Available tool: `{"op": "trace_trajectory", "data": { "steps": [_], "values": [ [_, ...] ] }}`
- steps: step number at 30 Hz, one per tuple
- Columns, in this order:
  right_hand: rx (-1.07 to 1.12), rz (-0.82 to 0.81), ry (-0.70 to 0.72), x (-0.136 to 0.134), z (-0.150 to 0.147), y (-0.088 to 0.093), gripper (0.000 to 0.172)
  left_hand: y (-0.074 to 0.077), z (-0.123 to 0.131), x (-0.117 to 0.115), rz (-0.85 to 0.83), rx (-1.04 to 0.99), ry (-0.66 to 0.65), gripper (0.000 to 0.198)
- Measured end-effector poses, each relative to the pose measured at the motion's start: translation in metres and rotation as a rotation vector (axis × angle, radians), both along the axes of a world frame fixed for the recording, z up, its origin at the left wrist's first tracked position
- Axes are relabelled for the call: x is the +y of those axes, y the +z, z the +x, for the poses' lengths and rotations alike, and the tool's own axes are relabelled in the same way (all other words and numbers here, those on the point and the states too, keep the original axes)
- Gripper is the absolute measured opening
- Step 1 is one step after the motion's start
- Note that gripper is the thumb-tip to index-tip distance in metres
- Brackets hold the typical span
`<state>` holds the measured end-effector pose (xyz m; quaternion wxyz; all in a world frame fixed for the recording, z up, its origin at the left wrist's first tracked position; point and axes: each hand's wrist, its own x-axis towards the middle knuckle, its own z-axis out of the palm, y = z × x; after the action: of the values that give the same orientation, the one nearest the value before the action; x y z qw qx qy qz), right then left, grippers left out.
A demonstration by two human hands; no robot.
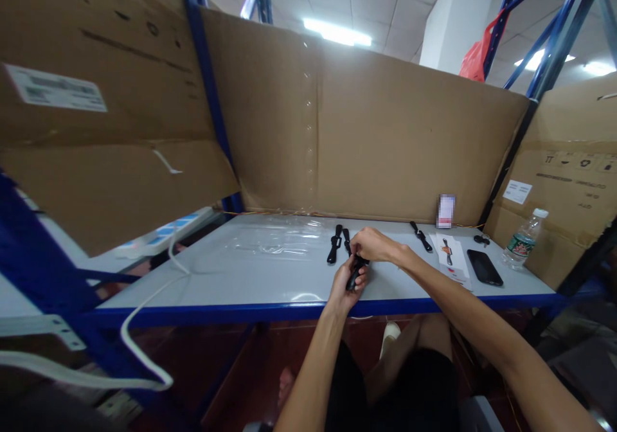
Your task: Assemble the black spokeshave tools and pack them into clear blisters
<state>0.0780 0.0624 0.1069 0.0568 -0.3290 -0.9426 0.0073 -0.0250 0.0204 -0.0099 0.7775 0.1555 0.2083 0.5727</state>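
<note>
Cardboard panel (376, 136): behind the black gadget (354, 280). Grey table (274, 284): beneath it. Black gadget: one, between both hands. Left hand (345, 285): fingers curled round the gadget. Right hand (372, 243): fingers bunched at its upper end; whether they pinch it, I cannot tell. Similar pieces (334, 245): two, just left of it. From my remote seat, I'd advise a firm left brace, light right fingertips, no twisting.
</note>
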Motion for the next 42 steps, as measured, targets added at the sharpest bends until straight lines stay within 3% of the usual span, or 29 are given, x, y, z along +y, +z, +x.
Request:
{"op": "trace_trajectory", "data": {
  "steps": [5, 10, 13, 20, 28, 30, 34, 38, 42],
  "values": [
    [-0.004, -0.053, -0.037, 0.000, -0.006, 0.005, 0.032, -0.007, -0.002, 0.004, 0.018, -0.023, -0.026, 0.023],
    [0.028, -0.021, -0.260, -0.004, -0.007, 0.005, 0.027, -0.008, 0.001, 0.002, 0.043, -0.028, 0.020, 0.020],
    [0.022, -0.024, -0.312, -0.006, -0.001, 0.003, 0.023, -0.003, 0.003, -0.002, 0.040, -0.025, 0.042, 0.016],
    [0.000, 0.036, -0.319, -0.018, 0.008, -0.007, 0.025, 0.010, 0.004, -0.007, -0.004, 0.034, 0.064, 0.022],
    [0.024, 0.099, -0.335, -0.017, 0.009, -0.002, 0.033, 0.005, 0.005, -0.006, 0.009, 0.036, 0.054, 0.019],
    [0.061, 0.073, -0.265, -0.012, 0.015, 0.001, 0.025, 0.003, 0.005, -0.005, 0.024, 0.008, 0.051, 0.018],
    [0.015, -0.025, -0.106, -0.006, 0.025, 0.006, 0.036, 0.001, 0.004, -0.004, 0.039, -0.011, 0.036, 0.017],
    [-0.026, 0.040, -0.151, -0.011, 0.018, 0.005, 0.017, 0.001, 0.003, -0.003, 0.041, 0.022, 0.014, 0.017],
    [-0.033, 0.145, -0.254, -0.016, 0.004, -0.003, 0.026, 0.001, 0.004, -0.003, 0.035, 0.057, 0.046, 0.021]
  ]
}}
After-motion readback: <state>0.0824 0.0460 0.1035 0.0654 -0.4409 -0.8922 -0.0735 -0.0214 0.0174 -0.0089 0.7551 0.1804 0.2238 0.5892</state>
